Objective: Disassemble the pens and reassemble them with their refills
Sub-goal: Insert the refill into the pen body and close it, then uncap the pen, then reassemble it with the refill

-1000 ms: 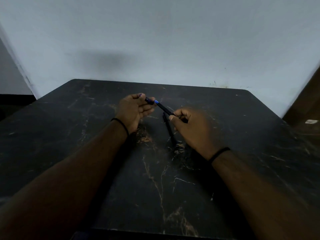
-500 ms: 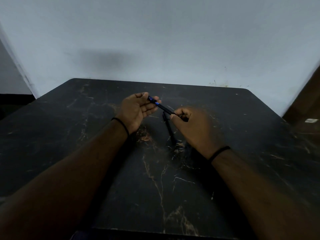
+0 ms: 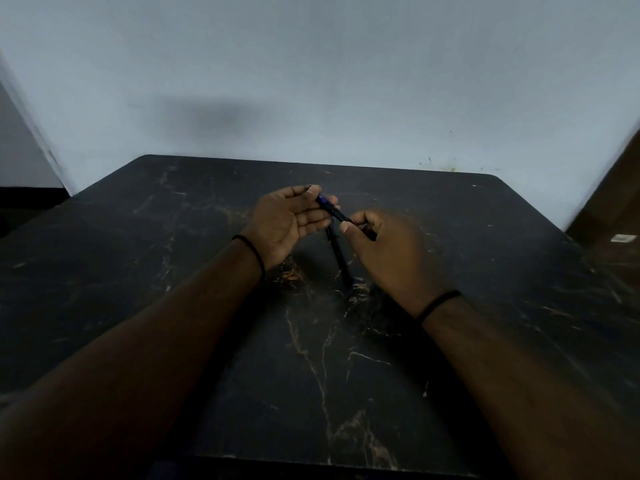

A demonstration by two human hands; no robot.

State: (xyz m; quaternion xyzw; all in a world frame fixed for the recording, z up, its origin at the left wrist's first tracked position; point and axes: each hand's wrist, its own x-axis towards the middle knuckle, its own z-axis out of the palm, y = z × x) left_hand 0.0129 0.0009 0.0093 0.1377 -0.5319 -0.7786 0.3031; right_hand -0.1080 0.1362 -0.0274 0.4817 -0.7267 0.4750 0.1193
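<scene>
A dark pen (image 3: pixel 333 210) with a blue band near its far end is held in the air over the middle of the black marble table (image 3: pixel 207 306). My left hand (image 3: pixel 287 223), palm up, pinches the blue end between thumb and fingers. My right hand (image 3: pixel 388 251) grips the pen's other end with thumb and forefinger. A second dark pen (image 3: pixel 341 261) lies on the table below and between my hands, pointing towards me. Its far end is hidden behind the held pen.
A pale wall (image 3: pixel 311 81) rises right behind the table's far edge. To the right lies a brown floor with a small white patch (image 3: pixel 623 238). A dark gap opens at the left beside the table.
Both hands have drifted slightly to the right and closer together. The held pen's blue end has slid deeper into my left fingers. The pen on the table has not moved.
</scene>
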